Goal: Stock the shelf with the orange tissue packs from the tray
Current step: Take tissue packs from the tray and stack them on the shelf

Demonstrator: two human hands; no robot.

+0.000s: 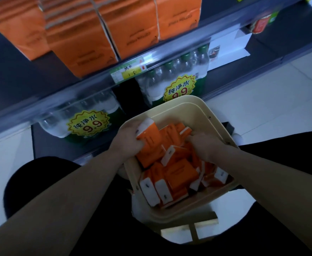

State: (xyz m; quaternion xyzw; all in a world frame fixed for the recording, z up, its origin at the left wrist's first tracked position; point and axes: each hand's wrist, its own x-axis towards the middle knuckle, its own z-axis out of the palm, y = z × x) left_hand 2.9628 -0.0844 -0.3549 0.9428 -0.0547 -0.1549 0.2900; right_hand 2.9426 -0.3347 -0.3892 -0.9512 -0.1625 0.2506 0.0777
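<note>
Hands both reach down into a cream-coloured square plastic tray (192, 108), set low between the person's knees in black trousers (40, 182), in front of a dark metal shelf (12, 74). Tray holds a loose jumble of small orange tissue packs with white ends (179, 172), lying flat, on edge and crosswise over one another.

At the tray's far-left corner the left hand (131, 138) grips one orange pack (149, 145): fingers curled round its near side, the white end sticking out beyond the hand, pack tilted on top of the heap.

Near the tray's right wall the right hand (205, 144) sits knuckles up, fingers bent down into the pile. Fingertips are hidden among packs, so cannot tell whether they pinch one or only touch.

Upper shelf board carries larger orange tissue bundles (88, 43) standing side by side, lettering blurred. Green-and-yellow price label (127, 71) sits on the shelf edge strip. Below it are two shrink-wrapped multipacks of clear water bottles with green caps (179, 69), each with a yellow starburst sticker reading 9.9 (88, 124). White tiled floor (262, 89) lies to the right. Top of the frame is motion-blurred
</note>
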